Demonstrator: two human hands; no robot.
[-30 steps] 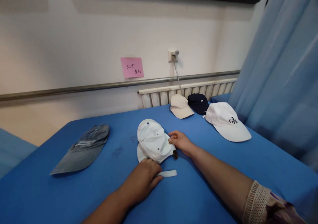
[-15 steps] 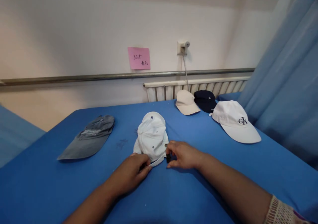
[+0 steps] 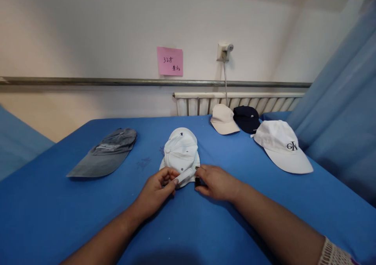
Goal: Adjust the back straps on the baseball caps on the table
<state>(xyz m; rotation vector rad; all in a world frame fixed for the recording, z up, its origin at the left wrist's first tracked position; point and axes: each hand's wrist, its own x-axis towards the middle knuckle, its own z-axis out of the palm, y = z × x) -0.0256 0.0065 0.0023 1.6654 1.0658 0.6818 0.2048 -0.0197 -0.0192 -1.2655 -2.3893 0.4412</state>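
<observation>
A pale, nearly white baseball cap [image 3: 180, 151] lies on the blue-covered surface [image 3: 164, 233], its back edge facing me. My left hand [image 3: 158, 188] pinches the cap's white adjusting strap [image 3: 185, 175], whose loose end slants up toward the right. At the cap's right back edge, my right hand [image 3: 216, 182] is closed on the small dark buckle [image 3: 197, 182] between thumb and fingers. The strap's tip is close to the buckle; whether they touch I cannot tell.
A grey cap [image 3: 107, 153] lies to the left. At the back right sit a beige cap [image 3: 223, 120], a navy cap [image 3: 246, 119] and a white cap with black letters [image 3: 282, 145]. Behind are a radiator [image 3: 202, 104] and metal rail [image 3: 126, 81]; a blue curtain [image 3: 343, 100] hangs right.
My right hand moved from the cap's side onto the buckle. My left hand took up the strap and raised its end toward the buckle. The cap turned slightly, and the view shifted.
</observation>
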